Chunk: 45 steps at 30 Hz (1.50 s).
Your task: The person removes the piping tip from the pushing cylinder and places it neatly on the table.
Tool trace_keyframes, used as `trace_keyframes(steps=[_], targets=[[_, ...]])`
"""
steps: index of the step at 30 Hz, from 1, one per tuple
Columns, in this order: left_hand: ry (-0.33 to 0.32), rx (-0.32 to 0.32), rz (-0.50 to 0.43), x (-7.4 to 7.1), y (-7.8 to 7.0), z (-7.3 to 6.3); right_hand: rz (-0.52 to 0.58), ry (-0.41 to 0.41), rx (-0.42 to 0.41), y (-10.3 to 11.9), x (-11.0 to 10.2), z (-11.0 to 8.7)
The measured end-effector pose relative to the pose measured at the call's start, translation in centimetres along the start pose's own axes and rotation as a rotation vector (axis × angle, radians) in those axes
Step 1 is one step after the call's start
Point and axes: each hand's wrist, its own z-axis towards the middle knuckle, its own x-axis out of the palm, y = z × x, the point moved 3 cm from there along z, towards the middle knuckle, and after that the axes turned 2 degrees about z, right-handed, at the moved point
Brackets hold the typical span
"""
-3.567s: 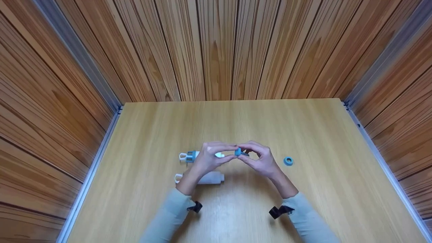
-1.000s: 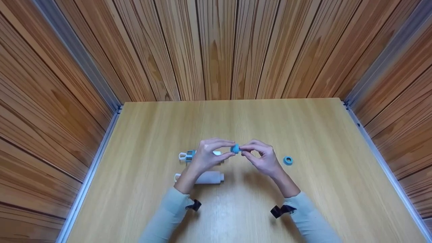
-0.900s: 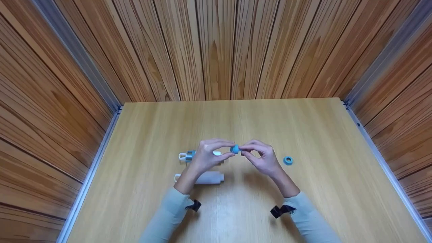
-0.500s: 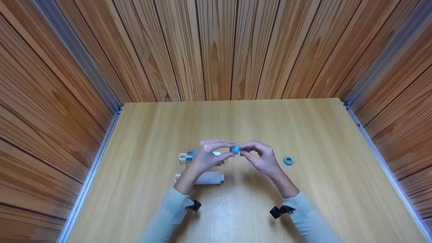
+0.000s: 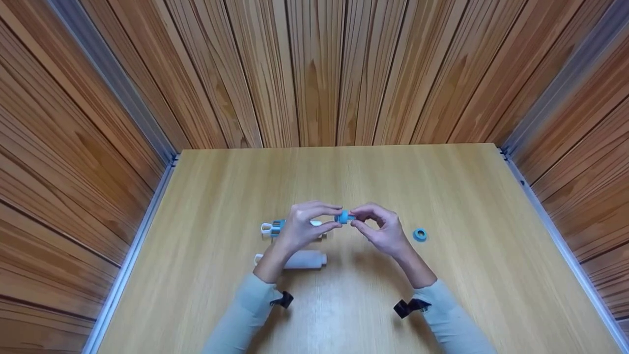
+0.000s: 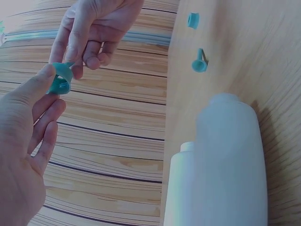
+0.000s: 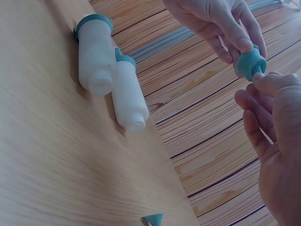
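Note:
Above the middle of the table, my left hand (image 5: 300,223) holds a teal screw cap (image 6: 60,84) by its rim, between thumb and fingers. The cap is hollow, with its wide opening facing left in the head view. My right hand (image 5: 382,227) pinches a thin teal stem (image 5: 351,218) that comes out of the cap's narrow side. Whether stem and cap are one piece I cannot tell. Behind and below my left hand lie two whitish bottles: one with a teal collar (image 5: 277,227), the other a plain pale bottle (image 5: 307,259). Both have white loops at their left ends.
A teal ring (image 5: 420,234) lies on the table (image 5: 471,275) to the right of my right hand. The left wrist view also shows a small teal piece with a stem (image 6: 200,65) on the table. Wood-panelled walls (image 5: 319,73) enclose the back and sides.
The cap has turned and shifted slightly left and up. Its stem, slanting down to the right earlier, now runs level into my right fingers. The bottles and the ring have stayed put.

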Motion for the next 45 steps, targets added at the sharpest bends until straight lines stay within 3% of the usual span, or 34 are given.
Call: trace_keyframes(steps=[5,16,25,37,45], targets=[[-0.010,0.020,0.009,-0.07,-0.04,0.16,0.011,0.010,-0.008,-0.01,-0.07,0.02],[0.012,0.001,-0.029,0.32,-0.02,0.28,0.002,0.044,0.029,0.14,0.37,0.04],[0.026,0.001,-0.025,0.38,-0.07,0.26,0.011,0.041,0.003,0.22,0.44,0.11],[-0.041,0.023,-0.004,0.24,0.13,0.01,-0.020,0.006,-0.008,0.25,0.24,0.18],[-0.036,-0.016,0.027,0.15,0.34,-0.25,-0.021,0.012,-0.035,0.22,0.04,0.34]])
